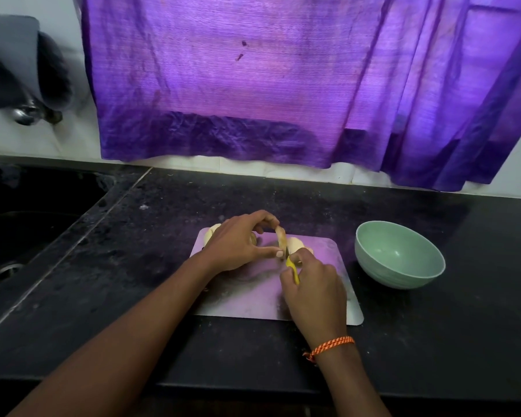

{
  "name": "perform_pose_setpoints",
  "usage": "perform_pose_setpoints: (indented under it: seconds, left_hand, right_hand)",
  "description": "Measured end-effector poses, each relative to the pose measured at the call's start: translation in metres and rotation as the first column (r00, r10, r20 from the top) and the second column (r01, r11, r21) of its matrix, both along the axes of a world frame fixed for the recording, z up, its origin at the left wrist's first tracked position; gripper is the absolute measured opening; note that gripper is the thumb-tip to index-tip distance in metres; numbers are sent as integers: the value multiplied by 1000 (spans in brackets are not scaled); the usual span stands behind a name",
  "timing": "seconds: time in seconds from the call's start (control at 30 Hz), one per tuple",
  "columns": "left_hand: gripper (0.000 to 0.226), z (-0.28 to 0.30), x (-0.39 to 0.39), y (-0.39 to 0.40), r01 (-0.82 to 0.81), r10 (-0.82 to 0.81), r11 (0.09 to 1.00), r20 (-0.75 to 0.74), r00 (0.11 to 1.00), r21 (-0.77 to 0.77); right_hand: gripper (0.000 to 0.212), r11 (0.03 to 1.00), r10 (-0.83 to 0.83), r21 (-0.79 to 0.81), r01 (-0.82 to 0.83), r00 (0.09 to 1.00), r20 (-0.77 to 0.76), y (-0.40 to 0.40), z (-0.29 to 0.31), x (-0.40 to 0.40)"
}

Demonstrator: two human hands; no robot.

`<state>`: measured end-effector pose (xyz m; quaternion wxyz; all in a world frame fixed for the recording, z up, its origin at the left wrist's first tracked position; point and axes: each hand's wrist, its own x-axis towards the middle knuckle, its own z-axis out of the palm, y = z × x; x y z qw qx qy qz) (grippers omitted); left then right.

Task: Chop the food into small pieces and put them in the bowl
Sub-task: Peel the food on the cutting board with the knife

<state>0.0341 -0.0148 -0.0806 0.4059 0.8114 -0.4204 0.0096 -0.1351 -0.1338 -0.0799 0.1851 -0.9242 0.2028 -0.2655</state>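
left hand (238, 243): fingers curled, pinching a pale food slice (281, 240) upright on the cutting board (253, 296)
right hand (315, 291): wrapped round a yellow-handled knife (292, 267), blade at the slice
bowl (399, 254): green, on the counter just right of the board

Purple curtain (283, 85) over white wall, black stone counter (433, 341), dark sink (27, 230) at left, blurred tap (24, 114)

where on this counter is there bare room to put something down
Bare black stone counter lies between the dark sink and the pale cutting board, and behind the board, toward the purple curtain. The board's far end is crowded: both hands, yellow-handled knife, pale food pieces. The green bowl fills its right.
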Motion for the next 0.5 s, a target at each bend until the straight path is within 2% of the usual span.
perform_pose_setpoints:
  seconds: [0.2,0.5]
  left_hand:
    - [64,-1,1,0,-14,14,1000,2,1000,27]
    - [60,-3,2,-2,-20,18,999,27,999,44]
  right_hand:
    - [20,996,-39,-74,50,990,136,6,5,-4]
    - [26,994,-3,-106,13,996,92,8,4,-8]
